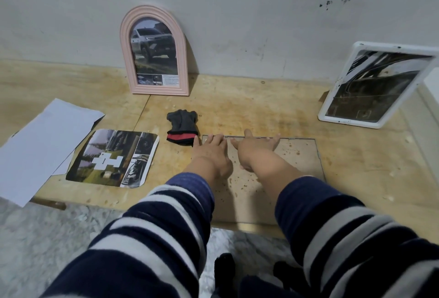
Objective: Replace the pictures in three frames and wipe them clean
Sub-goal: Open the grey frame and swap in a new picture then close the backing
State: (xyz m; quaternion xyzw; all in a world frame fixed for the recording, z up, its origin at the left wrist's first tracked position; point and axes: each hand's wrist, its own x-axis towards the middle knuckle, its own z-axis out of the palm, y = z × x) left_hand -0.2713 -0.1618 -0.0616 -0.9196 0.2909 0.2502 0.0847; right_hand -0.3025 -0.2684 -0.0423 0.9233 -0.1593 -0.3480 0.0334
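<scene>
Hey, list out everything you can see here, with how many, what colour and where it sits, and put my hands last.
arched frame: one, pink, holds a car picture, stands leaning on the wall, back centre
rectangular frame: one, white, leans tilted at the right
flat board: one, brownish and speckled, lies on the wooden surface under the hands
loose picture: one, dark collage print with rounded corners, lies flat at left
paper sheets: white, count unclear, far left, one edge under the loose picture
cloth: one, dark grey with a red band, crumpled between the arched frame and the board
wooden surface: one, tan, stained
left hand: fingers straight, at the board's far edge
right hand: fingers extended, at the same edge
</scene>
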